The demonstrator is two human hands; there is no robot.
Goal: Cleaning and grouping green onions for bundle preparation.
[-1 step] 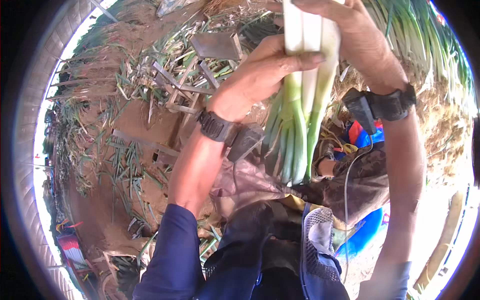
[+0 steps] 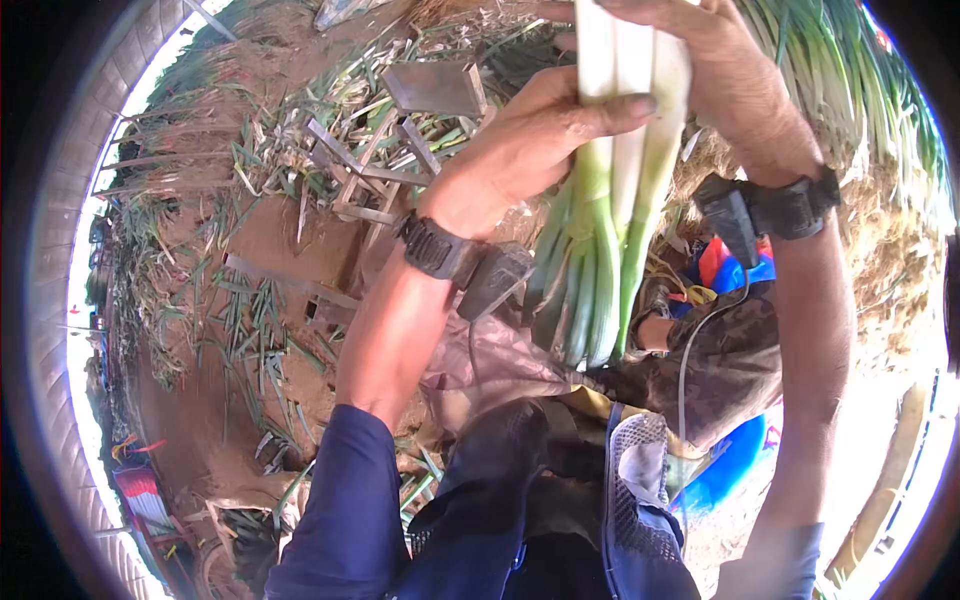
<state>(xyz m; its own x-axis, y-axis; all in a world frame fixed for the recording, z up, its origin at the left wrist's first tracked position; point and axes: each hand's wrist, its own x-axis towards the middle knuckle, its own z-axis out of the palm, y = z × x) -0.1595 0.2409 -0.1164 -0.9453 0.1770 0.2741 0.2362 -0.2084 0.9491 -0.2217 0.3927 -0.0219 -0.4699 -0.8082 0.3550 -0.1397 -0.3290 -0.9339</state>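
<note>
i see the left hand (image 2: 530, 130) with fingers clamped around the leek bundle (image 2: 597, 185) mid-length, leaves (image 2: 597, 320) downward; the right hand (image 2: 730, 65) wraps higher. likely light, slick, firm: hold by pale shafts (image 2: 597, 60).

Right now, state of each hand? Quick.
Left hand: closed around the green-and-white stalks, thumb across the front.
Right hand: closed around their white upper part, partly cut off by the frame's top edge.
</note>
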